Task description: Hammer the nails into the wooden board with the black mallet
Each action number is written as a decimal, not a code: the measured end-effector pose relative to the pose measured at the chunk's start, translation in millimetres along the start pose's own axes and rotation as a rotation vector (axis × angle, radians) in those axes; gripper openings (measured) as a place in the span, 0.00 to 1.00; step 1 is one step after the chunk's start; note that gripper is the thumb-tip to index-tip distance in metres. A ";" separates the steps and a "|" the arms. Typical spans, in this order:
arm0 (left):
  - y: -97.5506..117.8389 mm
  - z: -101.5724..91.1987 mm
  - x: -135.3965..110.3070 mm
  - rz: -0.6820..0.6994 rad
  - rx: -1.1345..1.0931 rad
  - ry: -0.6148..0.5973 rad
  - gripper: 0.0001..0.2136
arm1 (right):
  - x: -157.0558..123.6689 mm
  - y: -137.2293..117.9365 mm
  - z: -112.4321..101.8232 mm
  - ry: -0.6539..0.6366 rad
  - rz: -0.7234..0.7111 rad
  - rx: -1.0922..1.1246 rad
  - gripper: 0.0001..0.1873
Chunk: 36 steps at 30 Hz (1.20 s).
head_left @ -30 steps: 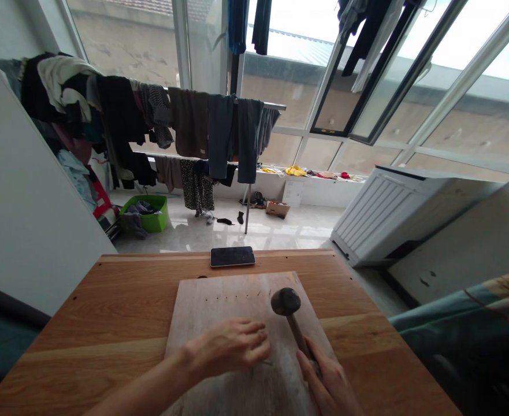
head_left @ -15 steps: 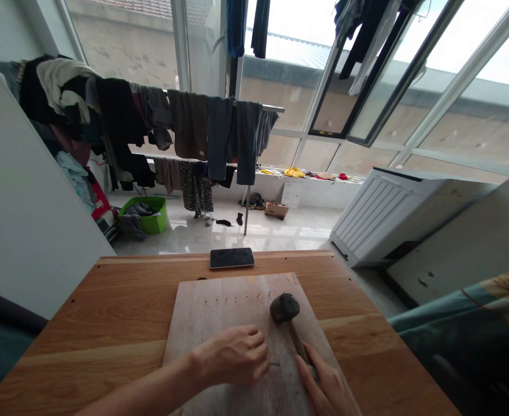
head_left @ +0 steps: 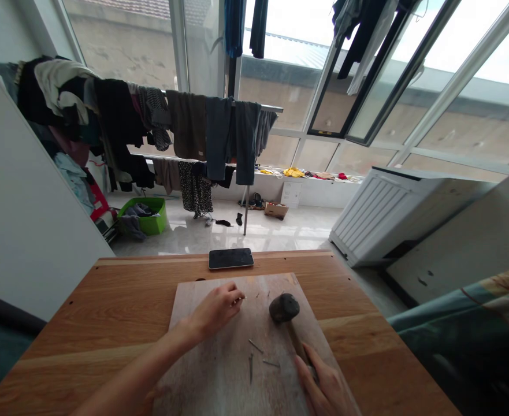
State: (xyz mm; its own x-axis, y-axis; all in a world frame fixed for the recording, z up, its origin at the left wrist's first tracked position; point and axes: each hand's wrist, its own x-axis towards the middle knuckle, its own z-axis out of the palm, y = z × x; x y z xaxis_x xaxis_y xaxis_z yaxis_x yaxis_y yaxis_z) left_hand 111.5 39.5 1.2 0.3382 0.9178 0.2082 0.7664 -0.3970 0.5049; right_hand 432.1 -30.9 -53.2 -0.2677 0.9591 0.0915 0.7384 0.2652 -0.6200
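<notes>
A pale wooden board [head_left: 219, 370] lies on the brown wooden table [head_left: 107, 312]. My left hand [head_left: 217, 306] reaches over the board's far part, fingers pinched on a small nail whose tip shows at the fingertips. My right hand [head_left: 326, 387] grips the wooden handle of a hammer [head_left: 285, 309], whose dark head rests on the board's right side. Three loose nails [head_left: 256, 355] lie on the board between my hands. A row of small nails or holes runs along the board's far edge.
A black phone [head_left: 231, 258] lies face up at the table's far edge. Beyond the table stand a clothes rack with hanging garments [head_left: 211, 136], a green basket [head_left: 150, 214] and a white ribbed appliance [head_left: 393, 208]. A patterned cushion [head_left: 475, 323] is at the right.
My left hand has lifted off the loose nails near the board's middle and moved toward the far edge with a nail pinched. The hammer has hardly moved.
</notes>
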 end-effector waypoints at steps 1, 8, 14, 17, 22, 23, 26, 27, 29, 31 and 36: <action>-1.3 -1.8 3.6 -0.016 0.026 -0.017 0.10 | 0.1 0.7 0.8 0.010 -0.009 -0.018 0.28; 13.2 -13.9 17.7 0.011 0.310 -0.216 0.08 | -8.9 3.5 10.2 0.053 -0.062 -0.075 0.23; 15.8 -13.0 21.4 0.017 0.273 -0.210 0.08 | -8.6 3.2 9.3 0.034 -0.115 -0.103 0.21; 11.3 -3.7 23.2 -0.015 0.100 -0.124 0.09 | -3.8 -8.5 1.0 0.037 -0.055 -0.030 0.23; 2.4 17.8 21.4 -0.076 -0.272 0.117 0.09 | 9.4 -44.6 -8.0 0.043 0.124 0.113 0.29; 1.5 21.1 20.4 -0.096 -0.325 0.147 0.10 | 13.3 -51.7 -8.3 0.025 0.162 0.142 0.31; 0.5 27.6 17.3 -0.157 -0.446 0.192 0.13 | 26.7 -69.4 -7.4 -0.087 0.229 0.260 0.35; 0.4 28.8 16.4 -0.171 -0.473 0.200 0.13 | 31.1 -74.1 -6.6 -0.113 0.235 0.299 0.36; 0.0 30.1 15.1 -0.185 -0.507 0.211 0.13 | 38.5 -82.0 -4.2 -0.097 0.216 0.328 0.35; -0.5 30.4 14.4 -0.184 -0.521 0.216 0.13 | 43.5 -88.0 -0.4 -0.034 0.190 0.312 0.34; -0.3 28.2 13.8 -0.143 -0.536 0.233 0.14 | 47.8 -92.7 8.7 0.046 0.149 0.247 0.34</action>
State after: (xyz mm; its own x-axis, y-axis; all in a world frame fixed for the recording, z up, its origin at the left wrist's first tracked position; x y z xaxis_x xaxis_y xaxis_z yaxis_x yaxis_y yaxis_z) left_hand 131.3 51.9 -19.7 0.0773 0.9640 0.2544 0.3925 -0.2640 0.8811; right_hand 345.5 -10.5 1.9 -0.1347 0.9908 0.0167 0.5929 0.0941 -0.7997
